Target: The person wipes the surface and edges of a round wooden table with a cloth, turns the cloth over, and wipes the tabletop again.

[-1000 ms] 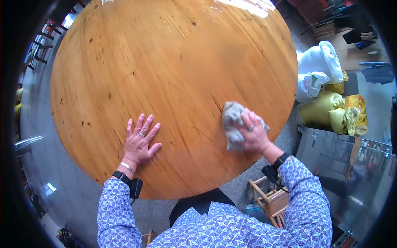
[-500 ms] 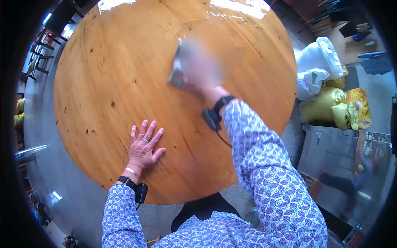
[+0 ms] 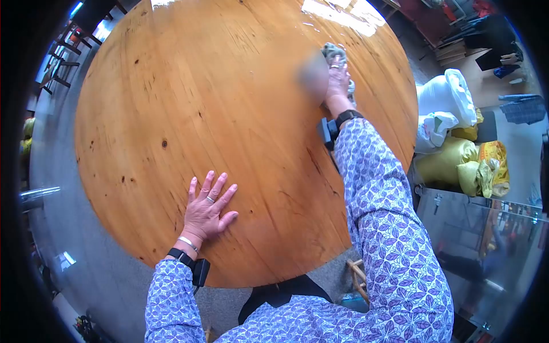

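Note:
A large round wooden table (image 3: 189,108) fills the middle of the head view. My left hand (image 3: 207,210) lies flat on its near left part, fingers spread, with a ring on one finger and nothing held. Farther out, toward the right rim, my right hand (image 3: 338,83) presses a greyish cloth (image 3: 333,51) against the tabletop. The cloth shows beyond the fingertips and along the hand's right side. A blurred patch covers the left side of that hand, so some fingers are hidden.
White sacks (image 3: 449,94) and yellow sacks (image 3: 449,160) stand right of the table. A glass-topped surface (image 3: 457,228) lies nearer on the right. A wooden stool (image 3: 357,277) is by the near rim, and dark chairs (image 3: 60,68) stand far left.
My right hand has swept to the right across the tabletop with the cloth. My left hand stays flat in its place; the view has shifted slightly.

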Action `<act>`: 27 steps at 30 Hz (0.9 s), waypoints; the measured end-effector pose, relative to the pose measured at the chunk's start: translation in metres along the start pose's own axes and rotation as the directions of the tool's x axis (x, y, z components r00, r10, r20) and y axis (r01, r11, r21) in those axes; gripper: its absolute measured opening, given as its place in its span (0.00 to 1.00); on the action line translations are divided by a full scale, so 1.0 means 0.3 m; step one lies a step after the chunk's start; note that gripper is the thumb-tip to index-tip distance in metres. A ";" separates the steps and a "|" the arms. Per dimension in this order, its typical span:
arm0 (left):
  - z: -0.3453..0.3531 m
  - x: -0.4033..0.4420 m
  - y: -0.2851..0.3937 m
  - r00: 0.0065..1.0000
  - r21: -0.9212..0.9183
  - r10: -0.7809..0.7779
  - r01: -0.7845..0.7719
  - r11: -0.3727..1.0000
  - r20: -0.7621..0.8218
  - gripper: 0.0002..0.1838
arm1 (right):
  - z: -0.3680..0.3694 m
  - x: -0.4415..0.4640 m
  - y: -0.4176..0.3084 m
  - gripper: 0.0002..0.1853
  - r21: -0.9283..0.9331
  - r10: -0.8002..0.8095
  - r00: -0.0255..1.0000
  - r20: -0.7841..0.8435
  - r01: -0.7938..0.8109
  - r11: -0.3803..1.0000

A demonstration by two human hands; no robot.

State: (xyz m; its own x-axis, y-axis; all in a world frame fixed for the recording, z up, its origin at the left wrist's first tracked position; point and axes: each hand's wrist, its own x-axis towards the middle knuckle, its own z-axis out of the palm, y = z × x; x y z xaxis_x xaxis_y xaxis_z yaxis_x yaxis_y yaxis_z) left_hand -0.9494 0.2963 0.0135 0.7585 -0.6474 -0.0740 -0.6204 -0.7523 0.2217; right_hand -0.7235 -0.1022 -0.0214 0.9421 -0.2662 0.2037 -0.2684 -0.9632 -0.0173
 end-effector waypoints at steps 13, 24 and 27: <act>0.007 0.010 0.016 1.000 0.030 0.017 -0.016 0.999 -0.009 0.36 | -0.208 -0.676 0.109 0.32 0.247 -0.536 0.835 -0.123 0.549 0.798; -0.002 0.007 0.011 1.000 0.046 0.000 0.001 0.999 -0.025 0.36 | -0.033 -0.129 0.165 0.39 -0.085 -0.184 0.981 -0.058 0.179 0.980; -0.003 -0.003 0.016 0.999 0.025 0.004 -0.003 1.000 -0.038 0.36 | -0.117 -0.459 0.197 0.42 0.115 -0.328 0.944 -0.041 0.331 0.937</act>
State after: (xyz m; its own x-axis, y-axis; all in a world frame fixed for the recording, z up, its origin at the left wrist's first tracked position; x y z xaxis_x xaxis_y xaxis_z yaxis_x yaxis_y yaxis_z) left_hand -0.9530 0.2934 0.0155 0.7630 -0.6454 -0.0356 -0.6277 -0.7530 0.1972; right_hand -0.8760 -0.1213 -0.0162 0.9690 0.0666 0.2379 0.0834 -0.9946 -0.0613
